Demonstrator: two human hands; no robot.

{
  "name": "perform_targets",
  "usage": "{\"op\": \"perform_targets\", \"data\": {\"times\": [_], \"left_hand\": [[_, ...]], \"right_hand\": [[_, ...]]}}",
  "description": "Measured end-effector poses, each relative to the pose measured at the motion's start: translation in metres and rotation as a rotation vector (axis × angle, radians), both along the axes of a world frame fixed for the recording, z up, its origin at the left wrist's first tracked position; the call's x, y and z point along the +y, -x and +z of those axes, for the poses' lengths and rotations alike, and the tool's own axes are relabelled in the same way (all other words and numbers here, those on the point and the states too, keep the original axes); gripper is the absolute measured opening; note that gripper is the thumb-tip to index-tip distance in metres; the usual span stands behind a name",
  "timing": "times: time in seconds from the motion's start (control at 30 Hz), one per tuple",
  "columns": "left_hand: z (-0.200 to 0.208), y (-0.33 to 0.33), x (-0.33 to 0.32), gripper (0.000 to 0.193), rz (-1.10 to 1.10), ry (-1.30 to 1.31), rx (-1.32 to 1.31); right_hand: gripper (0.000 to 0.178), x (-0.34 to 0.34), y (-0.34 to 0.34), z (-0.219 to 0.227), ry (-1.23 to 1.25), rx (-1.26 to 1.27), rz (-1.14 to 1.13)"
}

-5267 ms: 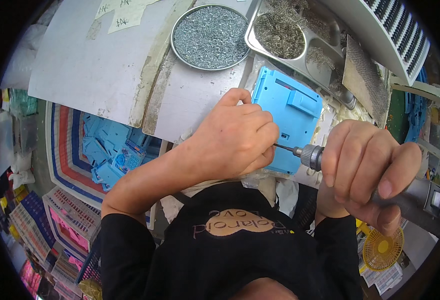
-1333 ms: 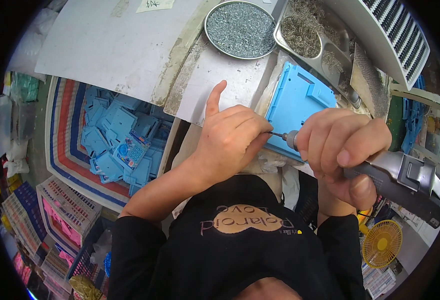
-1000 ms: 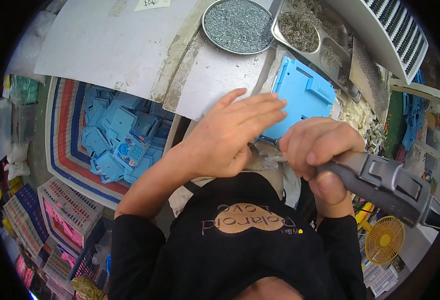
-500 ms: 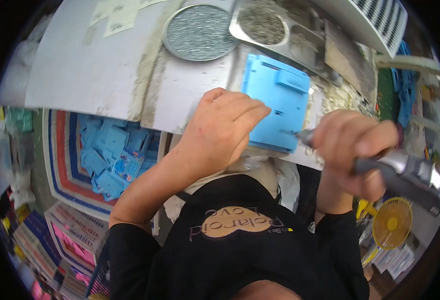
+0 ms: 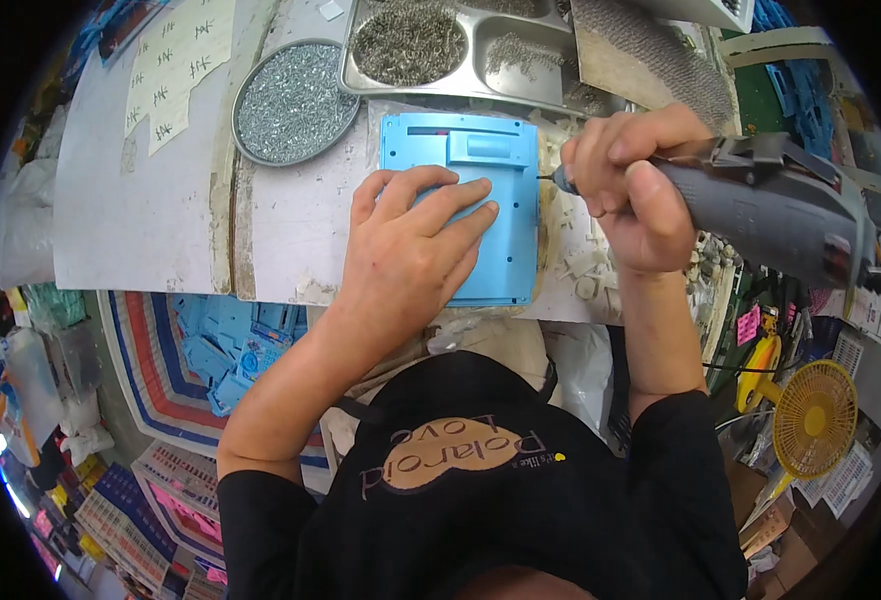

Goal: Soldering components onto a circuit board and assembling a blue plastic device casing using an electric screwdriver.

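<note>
A flat light-blue plastic casing (image 5: 516,248) lies on the work table in front of me. My left hand (image 5: 408,238) rests over its left half, fingers spread flat on the surface. In my right hand (image 5: 643,185) is a grey electric screwdriver (image 5: 775,205), gripped near its front end, its body pointing away to the right. The thin bit (image 5: 544,177) ends by the casing's right edge; whether it touches is hard to tell. Small dark holes run along that edge.
Behind the casing stand a round dish (image 5: 295,103) of small silvery screws and a metal tray (image 5: 467,92) with springs. Small white parts (image 5: 588,270) lie to the right. A striped bag (image 5: 150,375) at lower left holds blue parts; a yellow fan (image 5: 813,418) is at lower right.
My left hand has come down flat onto the casing. The screwdriver has swung from the casing's lower right corner up to its upper right edge. The whole view has shifted.
</note>
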State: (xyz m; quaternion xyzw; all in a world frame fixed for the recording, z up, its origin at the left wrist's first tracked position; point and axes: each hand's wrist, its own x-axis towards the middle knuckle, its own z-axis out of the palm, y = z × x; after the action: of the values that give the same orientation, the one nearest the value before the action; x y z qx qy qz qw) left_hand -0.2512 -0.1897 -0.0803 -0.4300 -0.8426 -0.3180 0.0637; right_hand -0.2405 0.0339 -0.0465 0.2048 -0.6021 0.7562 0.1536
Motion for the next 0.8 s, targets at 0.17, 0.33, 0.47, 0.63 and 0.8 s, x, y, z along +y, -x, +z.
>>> {"op": "perform_targets", "data": {"times": [0.17, 0.33, 0.47, 0.63, 0.8], "left_hand": [[0.001, 0.0, -0.002, 0.03, 0.007, 0.016, -0.008], [-0.001, 0.003, 0.001, 0.03, 0.009, -0.009, -0.004], [0.003, -0.001, 0.0, 0.03, -0.002, 0.006, -0.027], [-0.003, 0.002, -0.001, 0.03, 0.019, -0.007, -0.012], [-0.005, 0.008, -0.001, 0.036, -0.014, -0.075, -0.102]], "right_hand": [[0.02, 0.006, -0.013, 0.019, 0.004, -0.022, 0.053], [0.022, 0.007, -0.009, 0.027, 0.02, -0.017, -0.003], [0.021, 0.003, -0.009, 0.008, -0.064, -0.069, -0.018], [0.019, -0.004, -0.039, 0.031, -0.007, -0.136, 0.023], [0.022, -0.007, -0.052, 0.022, 0.042, -0.172, 0.03]]}}
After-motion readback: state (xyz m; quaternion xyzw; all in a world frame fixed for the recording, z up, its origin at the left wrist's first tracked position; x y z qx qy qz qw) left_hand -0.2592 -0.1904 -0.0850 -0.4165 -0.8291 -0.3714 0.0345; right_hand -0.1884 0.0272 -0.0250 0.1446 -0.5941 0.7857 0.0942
